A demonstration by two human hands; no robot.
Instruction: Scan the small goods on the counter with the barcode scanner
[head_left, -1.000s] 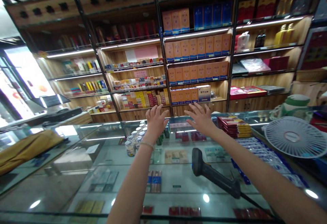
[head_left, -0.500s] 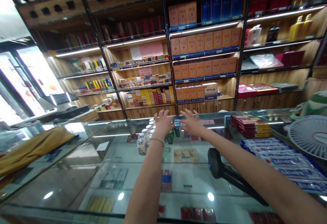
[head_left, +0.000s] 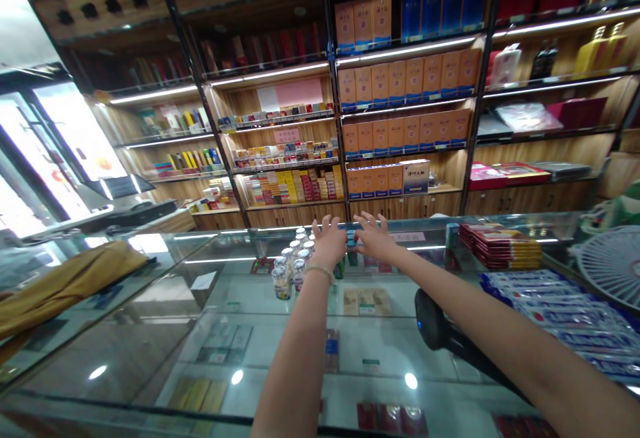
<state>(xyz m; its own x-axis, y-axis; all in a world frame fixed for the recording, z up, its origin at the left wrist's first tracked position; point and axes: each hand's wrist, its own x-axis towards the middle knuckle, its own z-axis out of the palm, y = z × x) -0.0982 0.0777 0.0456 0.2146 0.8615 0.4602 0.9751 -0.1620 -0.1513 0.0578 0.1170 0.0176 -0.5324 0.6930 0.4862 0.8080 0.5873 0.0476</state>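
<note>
My left hand reaches over the glass counter with its fingers spread, just right of a cluster of small clear jars with silvery-white lids. My right hand faces it from the right, fingers also apart. In the gap between them stand small blue-topped containers and a green one, partly covered by the left hand. Whether my fingertips touch these containers is hard to see. Under my right forearm lies a black handheld scanner.
The glass counter has packs showing through it. At right are a stack of red-and-yellow packets, blue-and-white packs and a white plastic basket. A brown cloth lies left. Stocked shelves rise behind.
My left hand has moved slightly right in view, uncovering more of the lidded jars and covering more of the green container. My right hand has barely moved. The view has shifted a little.
</note>
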